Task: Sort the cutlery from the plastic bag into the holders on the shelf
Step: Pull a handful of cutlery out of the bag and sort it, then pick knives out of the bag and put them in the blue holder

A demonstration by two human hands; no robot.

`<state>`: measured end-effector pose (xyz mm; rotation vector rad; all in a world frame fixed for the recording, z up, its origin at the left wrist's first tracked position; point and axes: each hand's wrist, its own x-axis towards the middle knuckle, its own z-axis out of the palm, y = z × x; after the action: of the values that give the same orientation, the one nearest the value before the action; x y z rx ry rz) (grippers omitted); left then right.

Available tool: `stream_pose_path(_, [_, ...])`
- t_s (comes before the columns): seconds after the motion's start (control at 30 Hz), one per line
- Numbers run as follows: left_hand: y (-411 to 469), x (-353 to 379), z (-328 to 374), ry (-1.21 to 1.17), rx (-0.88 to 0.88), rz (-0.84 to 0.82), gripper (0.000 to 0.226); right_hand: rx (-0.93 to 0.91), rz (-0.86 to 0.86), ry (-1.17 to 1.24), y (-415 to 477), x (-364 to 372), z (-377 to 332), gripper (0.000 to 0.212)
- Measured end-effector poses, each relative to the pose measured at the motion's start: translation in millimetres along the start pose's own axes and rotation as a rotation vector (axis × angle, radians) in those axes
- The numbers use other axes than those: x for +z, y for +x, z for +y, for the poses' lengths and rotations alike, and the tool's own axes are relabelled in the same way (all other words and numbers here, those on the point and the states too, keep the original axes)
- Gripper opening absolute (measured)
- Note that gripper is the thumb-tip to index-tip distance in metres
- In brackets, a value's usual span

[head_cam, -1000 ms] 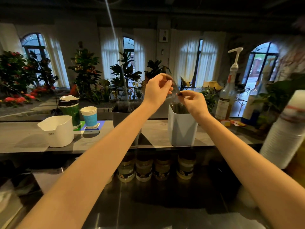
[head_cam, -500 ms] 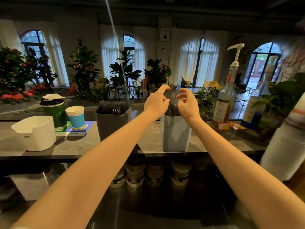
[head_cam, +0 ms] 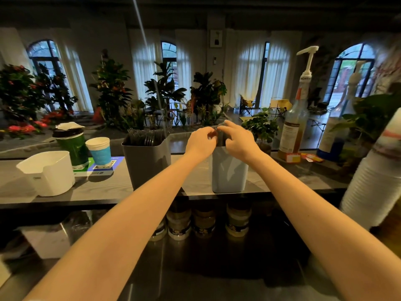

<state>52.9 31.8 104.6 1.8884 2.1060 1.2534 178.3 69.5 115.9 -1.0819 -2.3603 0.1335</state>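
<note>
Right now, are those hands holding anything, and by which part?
The left hand and the right hand both pinch the top ends of the dark cutlery standing in the pale blue holder; which pieces cannot be told.

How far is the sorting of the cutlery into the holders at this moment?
Done: the grey holder already holds many forks. In hand: the left hand and right hand meet over the light blue holder, at the dark cutlery inside it; the grip is unclear. Remaining: unknown, since no plastic bag is in view.
</note>
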Motion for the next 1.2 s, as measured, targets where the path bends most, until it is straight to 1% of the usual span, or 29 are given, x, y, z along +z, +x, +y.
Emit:
stream_pose_path(0.07, [-3,-5,2,-0.042,0.004,0.016,0.027,0.01,0.13,0.128,-8,-3,-2,0.055])
stream_pose_path(0.13, [-8,-11,3,-0.073,0.009,0.019,0.025,0.024,0.221,0.221,-21,-3,-4,0.049])
stream_pose_path(0.27, [-37,-21,7,-0.137,0.027,0.004,0.021,0.099,0.291,0.37,-60,0,-11,0.037])
stream_pose_path(0.37, [-68,-26,7,-0.171,0.031,-0.016,0.02,0.182,0.271,0.515,-93,10,-20,0.03])
stream_pose_path(0.43, [-93,-31,10,-0.237,0.004,-0.039,0.019,0.224,0.249,0.563,-117,18,-29,0.027])
stream_pose_path(0.57, [-157,-39,17,-0.444,-0.158,-0.097,0.019,0.282,0.169,0.658,-175,38,-50,0.022])
stream_pose_path(0.7, [-231,-41,9,-0.494,-0.286,-0.16,0.018,0.332,0.117,0.749,-245,57,-68,0.022])
stream_pose_path(0.77, [-274,-40,2,-0.518,-0.32,-0.178,0.016,0.376,0.06,0.832,-286,68,-76,0.021])
stream_pose_path(0.83, [-319,-39,-7,-0.591,-0.366,-0.21,0.018,0.411,-0.047,0.922,-330,81,-81,0.023])
stream_pose_path(0.9, [-361,-39,-13,-0.686,-0.453,-0.304,0.023,0.426,-0.214,0.991,-372,95,-84,0.024])
stream_pose_path(0.93, [-380,-36,-13,-0.716,-0.501,-0.387,0.025,0.449,-0.307,1.018,-389,103,-83,0.024])
stream_pose_path(1.03, [-422,-12,-11,-0.592,-0.644,-0.739,0.023,0.636,-0.607,1.076,-424,128,-80,0.029])
stream_pose_path(1.07, [-431,-1,-13,-0.549,-0.727,-0.81,0.021,0.69,-0.702,1.052,-432,135,-78,0.031])
stream_pose_path(1.13, [-445,24,-25,-0.479,-0.881,-0.846,0.017,0.714,-0.834,0.976,-442,153,-73,0.029])
stream_pose_path(1.17, [-450,35,-35,-0.436,-0.911,-0.826,0.016,0.722,-0.86,0.955,-444,161,-70,0.025])
stream_pose_path(1.2, [-455,45,-48,-0.369,-0.899,-0.818,0.015,0.747,-0.862,0.938,-445,169,-67,0.022])
